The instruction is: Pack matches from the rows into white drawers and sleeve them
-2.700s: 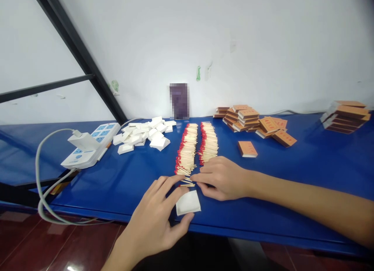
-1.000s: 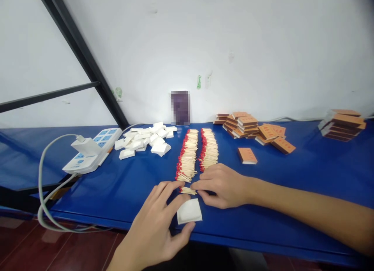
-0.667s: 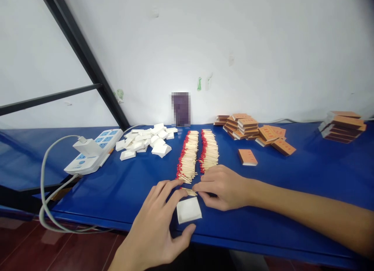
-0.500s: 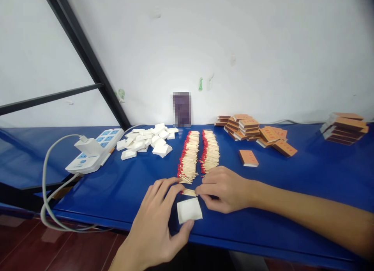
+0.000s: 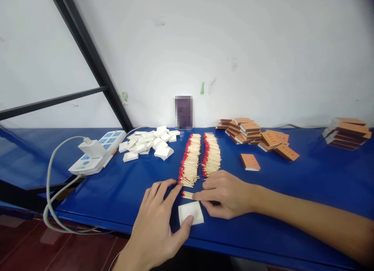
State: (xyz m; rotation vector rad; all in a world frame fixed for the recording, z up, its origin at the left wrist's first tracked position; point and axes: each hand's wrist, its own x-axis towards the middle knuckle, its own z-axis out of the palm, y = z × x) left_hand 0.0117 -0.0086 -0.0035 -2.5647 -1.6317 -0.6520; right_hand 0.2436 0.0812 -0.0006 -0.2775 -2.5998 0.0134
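Near the front edge of the blue table lies a small white inner tray. My left hand rests beside it, thumb against the tray's near side and index finger reaching to a small bunch of red-tipped matches. My right hand pinches that bunch from the right with curled fingers. Just behind run two long rows of red-tipped matches.
A heap of white inner trays lies at the back left, beside a white power strip with a grey cable. Orange matchbox sleeves are stacked at the back right, one single sleeve nearer, another stack far right. A black frame slants leftward.
The small bunch of matches has been drawn free of the left row and gathered between both hands above the white tray. The view has shifted slightly; hands stay in place.
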